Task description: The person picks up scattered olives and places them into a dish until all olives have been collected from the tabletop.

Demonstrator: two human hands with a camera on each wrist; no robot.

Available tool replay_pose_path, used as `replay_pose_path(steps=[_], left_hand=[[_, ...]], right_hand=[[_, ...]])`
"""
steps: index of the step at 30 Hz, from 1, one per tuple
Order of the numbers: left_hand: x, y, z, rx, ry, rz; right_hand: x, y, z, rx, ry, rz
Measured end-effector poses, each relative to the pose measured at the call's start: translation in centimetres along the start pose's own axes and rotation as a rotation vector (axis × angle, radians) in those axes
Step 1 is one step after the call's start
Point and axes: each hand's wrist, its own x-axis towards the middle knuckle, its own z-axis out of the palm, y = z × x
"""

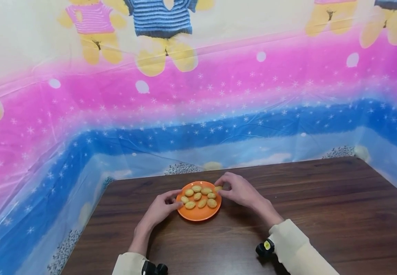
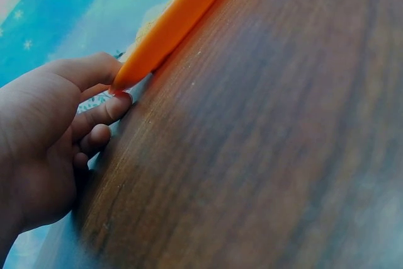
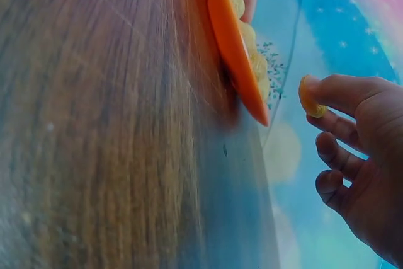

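Note:
An orange plate (image 1: 198, 216) lies on the table with several small yellow oval food pieces (image 1: 197, 196) spread over it; their exact kind cannot be told. On its left side, my left hand (image 1: 160, 208) pinches the rim, thumb above and fingers at the edge, as the left wrist view also shows around the plate's side (image 2: 170, 33). Just off the upper right rim is my right hand (image 1: 241, 189). Between its thumb and forefinger it holds one yellow oval piece (image 3: 310, 97), raised apart from the plate, while the other fingers curl loosely.
The dark wooden table (image 1: 322, 206) reaches out on both sides of the plate. Along its back and side edges hangs a printed cloth (image 1: 219, 84) in pink and blue. Black wrist cameras (image 1: 264, 248) sit at both cream sleeves.

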Motion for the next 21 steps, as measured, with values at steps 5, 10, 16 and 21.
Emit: replay_pose_path(steps=[5, 10, 16, 21], left_hand=[[0.1, -0.1, 0.0, -0.004, 0.002, -0.005], [0.1, -0.1, 0.0, -0.003, 0.005, -0.009], [0.1, -0.1, 0.0, 0.001, 0.007, -0.005], [0.1, -0.1, 0.1, -0.003, 0.002, -0.001]], right_hand=[[-0.2, -0.7, 0.2, -0.003, -0.012, -0.021], [-0.2, -1.3, 0.6, -0.036, -0.029, -0.054], [-0.3, -2.0, 1.5, -0.060, -0.066, -0.094], [-0.3, -2.8, 2.0, -0.081, -0.089, -0.113]])
